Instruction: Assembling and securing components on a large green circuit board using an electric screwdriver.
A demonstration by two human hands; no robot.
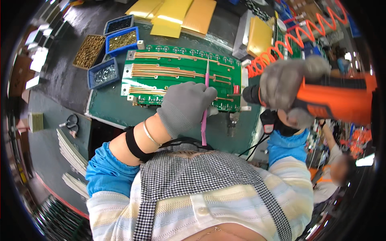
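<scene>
A green circuit board point(181, 64) with rows of copper bars lies on the bench in front of me. My left hand point(185, 105), in a grey glove, is closed round a pair of pink tweezers point(207, 82); their thin metal tip points away over the board. Gripped in my grey-gloved right hand point(281, 86) is an orange and black power screwdriver point(333, 98), smeared by motion. Its bit points left, over the board's right end, close to a small red part point(236, 89). Whether the bit touches anything cannot be made out.
Left of the board stand blue bins point(122, 41) of small metal parts and a brown bin point(88, 51). Yellow envelopes point(171, 16) lie behind it. An orange coiled hose point(277, 50) stretches at the right. Scissors point(71, 122) lie at left. Another person point(335, 172) is at far right.
</scene>
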